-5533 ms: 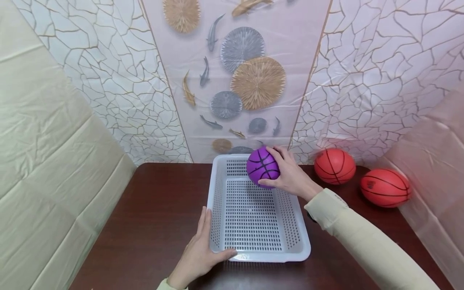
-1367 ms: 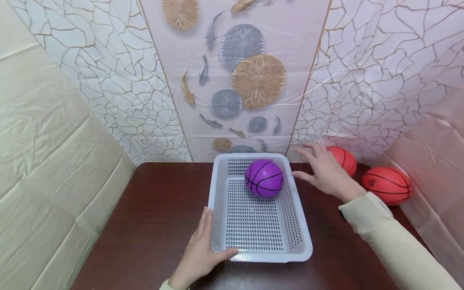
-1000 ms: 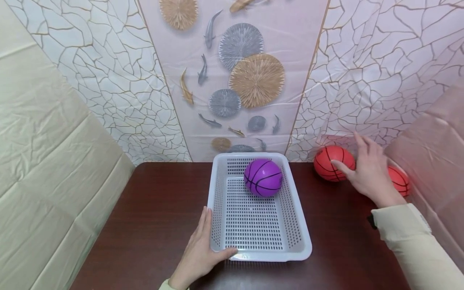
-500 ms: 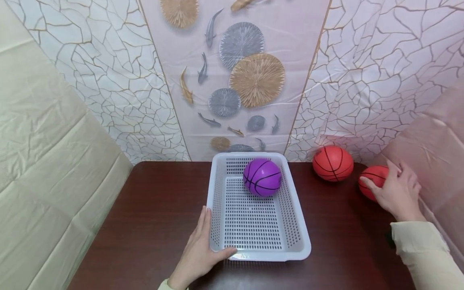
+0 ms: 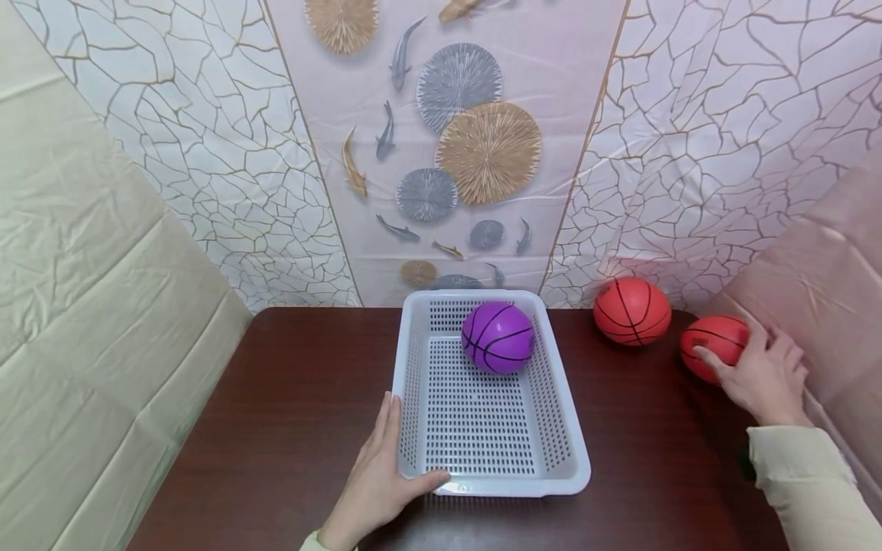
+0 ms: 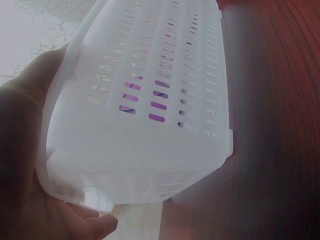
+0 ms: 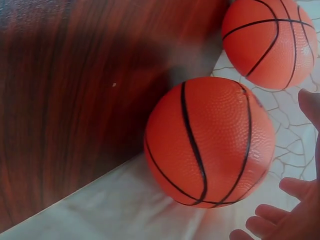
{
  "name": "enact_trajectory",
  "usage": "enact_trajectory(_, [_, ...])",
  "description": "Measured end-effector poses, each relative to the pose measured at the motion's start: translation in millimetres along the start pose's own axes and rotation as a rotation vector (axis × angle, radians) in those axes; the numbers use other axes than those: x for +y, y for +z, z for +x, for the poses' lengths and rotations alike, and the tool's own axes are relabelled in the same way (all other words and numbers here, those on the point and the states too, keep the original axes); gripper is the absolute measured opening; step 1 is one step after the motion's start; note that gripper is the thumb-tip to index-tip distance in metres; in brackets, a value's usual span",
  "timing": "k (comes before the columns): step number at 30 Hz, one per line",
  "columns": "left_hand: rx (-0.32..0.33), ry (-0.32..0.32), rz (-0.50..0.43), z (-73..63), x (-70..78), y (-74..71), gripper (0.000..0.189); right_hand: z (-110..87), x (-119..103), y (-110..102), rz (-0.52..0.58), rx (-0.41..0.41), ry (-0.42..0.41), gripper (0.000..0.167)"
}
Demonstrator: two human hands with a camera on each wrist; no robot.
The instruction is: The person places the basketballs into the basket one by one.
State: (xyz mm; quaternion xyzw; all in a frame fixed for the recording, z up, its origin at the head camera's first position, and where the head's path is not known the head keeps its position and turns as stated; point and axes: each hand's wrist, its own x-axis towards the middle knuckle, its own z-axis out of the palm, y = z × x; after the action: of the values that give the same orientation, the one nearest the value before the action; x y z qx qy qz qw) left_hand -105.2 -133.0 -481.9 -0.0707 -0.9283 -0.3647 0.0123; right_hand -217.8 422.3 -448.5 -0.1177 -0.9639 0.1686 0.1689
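My left hand (image 5: 379, 474) rests on the near-left corner of a white perforated plastic basket (image 5: 524, 487), its fingers straight along the left rim and its thumb on the front rim. Inside, toward the far end, lies a purple basketball (image 5: 498, 337). At the right, my right hand (image 5: 766, 376) is beside a red basketball (image 5: 710, 346), thumb on the near side and fingers on the right. The right wrist view shows a gap between that red ball (image 7: 210, 142) and the loosely bent fingers (image 7: 295, 188). A second red basketball (image 5: 632, 311) stands at the back.
The dark wooden table (image 5: 303, 398) extends on both sides of the basket. Patterned cloth (image 5: 441, 153) hangs behind the table's back edge. A plain cloth wall (image 5: 820, 283) rises close to the right hand, and another cloth wall (image 5: 103, 306) stands at the left.
Earlier, my right hand held the purple basketball above the basket; it let go, leaving the ball inside, and moved right to the outer red basketball. My left hand stayed on the basket.
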Motion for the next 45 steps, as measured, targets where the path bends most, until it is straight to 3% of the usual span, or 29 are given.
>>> enact_trajectory(18, [-0.004, -0.007, 0.006, -0.1, -0.5, 0.9, 0.128, 2.7, 14.6, 13.3, -0.013, -0.073, 0.082, 0.116])
enact_trajectory(35, [-0.004, -0.007, 0.014, 0.4, 0.2, 0.5, 0.129, 8.3, 16.7, 17.9, 0.036, -0.009, 0.039, 0.121])
enact_trajectory(45, [-0.009, -0.016, 0.013, 0.1, 0.7, 0.6, 0.128, 12.7, 18.3, 21.9, 0.040, -0.072, 0.070, 0.120])
